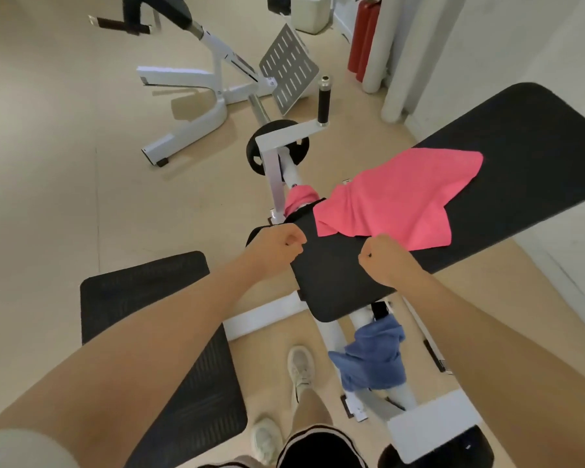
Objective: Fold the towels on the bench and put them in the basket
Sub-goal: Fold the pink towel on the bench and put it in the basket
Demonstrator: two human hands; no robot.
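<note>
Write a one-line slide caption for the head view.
Both fists, left hand and right hand, hover over the black bench beside a pink towel.

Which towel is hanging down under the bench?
The crumpled blue terry towel is. It droops from the white frame below the black padded bench, while the flat pink towel lies on top of the pad.

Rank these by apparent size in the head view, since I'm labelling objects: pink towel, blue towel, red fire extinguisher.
1. pink towel
2. blue towel
3. red fire extinguisher, though it stands farthest from the camera and is cut off, so its rank is unsure.
</note>
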